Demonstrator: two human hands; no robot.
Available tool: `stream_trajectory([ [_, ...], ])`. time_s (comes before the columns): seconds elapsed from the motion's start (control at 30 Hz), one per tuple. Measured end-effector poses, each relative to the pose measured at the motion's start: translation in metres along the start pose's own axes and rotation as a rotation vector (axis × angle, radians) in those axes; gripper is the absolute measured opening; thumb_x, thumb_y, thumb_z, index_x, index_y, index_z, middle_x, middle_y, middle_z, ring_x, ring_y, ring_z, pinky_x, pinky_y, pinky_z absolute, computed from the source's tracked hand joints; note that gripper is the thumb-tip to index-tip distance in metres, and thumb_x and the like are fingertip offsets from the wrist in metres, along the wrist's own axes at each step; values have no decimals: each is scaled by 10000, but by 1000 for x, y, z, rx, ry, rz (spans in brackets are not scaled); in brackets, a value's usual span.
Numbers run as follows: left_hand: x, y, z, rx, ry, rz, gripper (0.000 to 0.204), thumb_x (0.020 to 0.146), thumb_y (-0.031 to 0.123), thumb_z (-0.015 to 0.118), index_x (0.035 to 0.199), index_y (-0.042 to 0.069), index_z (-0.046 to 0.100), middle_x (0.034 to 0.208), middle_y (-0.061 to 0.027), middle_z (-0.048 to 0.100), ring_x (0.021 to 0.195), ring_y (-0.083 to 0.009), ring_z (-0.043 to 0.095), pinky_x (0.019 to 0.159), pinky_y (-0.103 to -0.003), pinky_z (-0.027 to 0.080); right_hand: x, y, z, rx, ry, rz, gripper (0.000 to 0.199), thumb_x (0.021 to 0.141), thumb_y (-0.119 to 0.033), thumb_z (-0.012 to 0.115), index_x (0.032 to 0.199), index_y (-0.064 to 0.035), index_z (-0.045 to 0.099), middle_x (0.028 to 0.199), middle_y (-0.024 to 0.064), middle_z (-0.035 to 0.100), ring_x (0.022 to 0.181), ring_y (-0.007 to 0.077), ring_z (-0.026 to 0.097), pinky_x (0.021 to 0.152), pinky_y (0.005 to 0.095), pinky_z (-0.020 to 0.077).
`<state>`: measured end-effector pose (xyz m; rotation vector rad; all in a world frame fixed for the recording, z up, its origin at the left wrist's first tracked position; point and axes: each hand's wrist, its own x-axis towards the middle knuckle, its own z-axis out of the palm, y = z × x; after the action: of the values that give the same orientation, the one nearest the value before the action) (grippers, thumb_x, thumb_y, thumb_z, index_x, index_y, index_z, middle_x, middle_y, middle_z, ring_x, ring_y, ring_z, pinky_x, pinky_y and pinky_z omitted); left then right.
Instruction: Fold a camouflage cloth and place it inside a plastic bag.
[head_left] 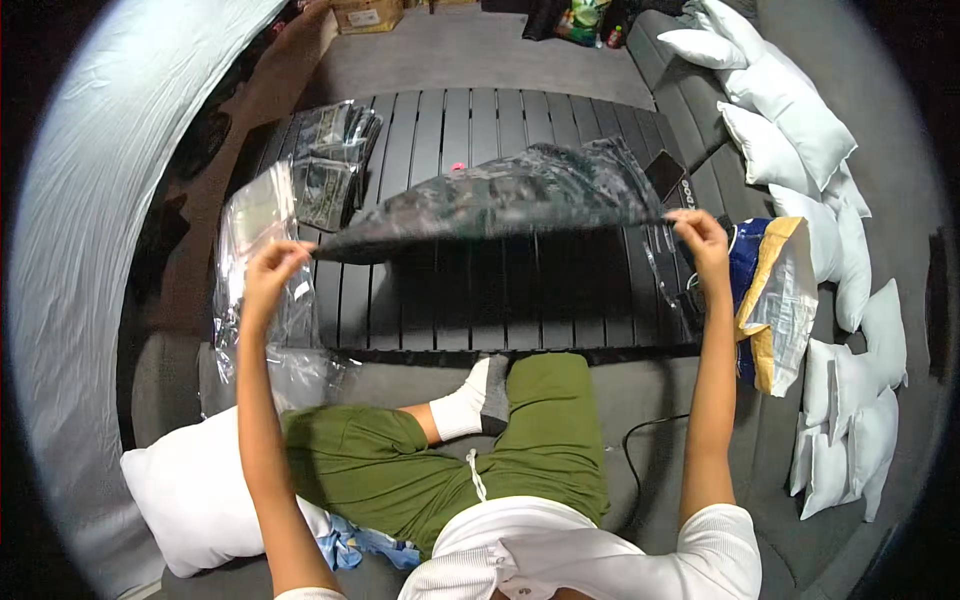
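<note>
A dark green-and-black camouflage cloth [500, 198] is stretched between my two hands above the table, its far part billowing up and away from me. At its near left corner, my left hand [274, 278] pinches the edge between thumb and fingers. My right hand [704, 245] grips the near right corner in the same way. The cloth hangs over a dark slatted table [440, 325] and casts a shadow on it. Clear plastic bags [258, 235] lie next to my left hand. Behind them are folded camouflage pieces in clear wrapping [328, 185].
A blue, yellow and white woven bag [780, 300] stands beside my right forearm. Several white cushions [790, 115] line the grey sofa on the right. A white pillow [195, 490] lies at lower left. A black box [664, 175] and a small red object [458, 167] are on the table.
</note>
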<state>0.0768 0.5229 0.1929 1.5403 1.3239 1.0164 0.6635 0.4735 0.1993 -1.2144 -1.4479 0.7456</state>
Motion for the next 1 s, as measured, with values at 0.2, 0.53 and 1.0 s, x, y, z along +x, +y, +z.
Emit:
stream_trajectory([
  [0.2,-73,-89,59,61,70,-128,120,801,89,639,865,-12,626,890,-71,653,775,-98,577,718,-221,455,-81,69,29,-99,18,220,58,772,-29,634,820,3,638,887,68,650,868,126,570,827,261,422],
  [0.53,-102,-66,61,97,-94,-235,46,830,57,588,833,12,586,1036,-114,611,736,-110,595,609,-211,469,-125,66,20,156,-17,413,74,753,8,640,823,13,616,887,117,648,929,170,576,851,283,424],
  [1.0,-109,28,22,-247,216,-61,105,801,-36,559,895,10,562,928,-89,638,797,-120,609,711,-239,498,-96,-23,-19,342,139,105,96,828,-89,587,863,-31,521,882,110,607,803,157,584,632,253,498],
])
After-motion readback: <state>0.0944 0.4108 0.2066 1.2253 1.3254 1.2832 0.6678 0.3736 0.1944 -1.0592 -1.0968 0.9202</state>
